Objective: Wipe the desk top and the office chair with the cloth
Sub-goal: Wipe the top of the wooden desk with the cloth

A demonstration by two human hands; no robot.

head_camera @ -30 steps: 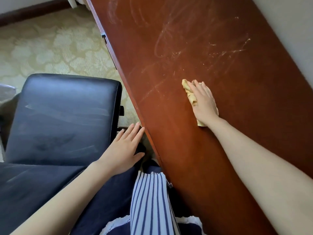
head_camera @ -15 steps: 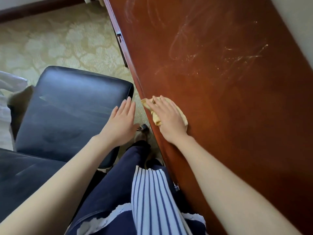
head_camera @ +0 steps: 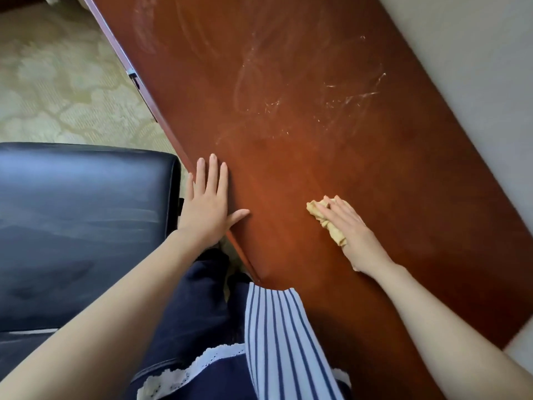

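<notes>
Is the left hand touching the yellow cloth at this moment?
Apart. The head view shows bare desk top between the left hand and the cloth, which lies under the right hand.

Left hand (head_camera: 209, 206), right hand (head_camera: 350, 229) flat (fingers (head_camera: 213, 174) extended).

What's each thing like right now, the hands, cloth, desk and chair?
left hand, flat on the desk edge, fingers straight
right hand, pressing on the cloth
cloth, crumpled under the right hand
desk top, pale smears farther up
office chair, dusty streaks on it
</notes>
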